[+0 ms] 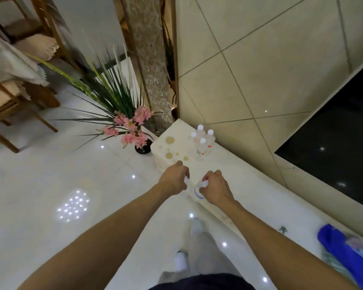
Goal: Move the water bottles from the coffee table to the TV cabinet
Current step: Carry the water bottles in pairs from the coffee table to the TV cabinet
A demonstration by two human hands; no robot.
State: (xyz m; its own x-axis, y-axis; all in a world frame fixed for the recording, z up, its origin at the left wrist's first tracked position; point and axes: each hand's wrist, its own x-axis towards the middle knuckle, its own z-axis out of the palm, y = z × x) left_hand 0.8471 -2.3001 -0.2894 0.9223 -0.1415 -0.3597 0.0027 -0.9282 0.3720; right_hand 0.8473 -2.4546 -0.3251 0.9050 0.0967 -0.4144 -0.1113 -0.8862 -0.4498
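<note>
Four water bottles [202, 141] already stand clustered on the white TV cabinet [228, 176], up at one o'clock from the hands, tight against the tiled wall. The left hand [175, 179] is closed round the cap end of another bottle [184, 190], and the right hand [215, 188] grips a second one [197, 192] the same way, both hanging by the cabinet's near edge. I'd judge these two await setting down; the coffee table isn't in sight.

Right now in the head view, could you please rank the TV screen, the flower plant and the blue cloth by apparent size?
1. TV screen
2. Flower plant
3. Blue cloth, partly cut off by the frame and nearer the camera, so its rank is unsure.
</note>
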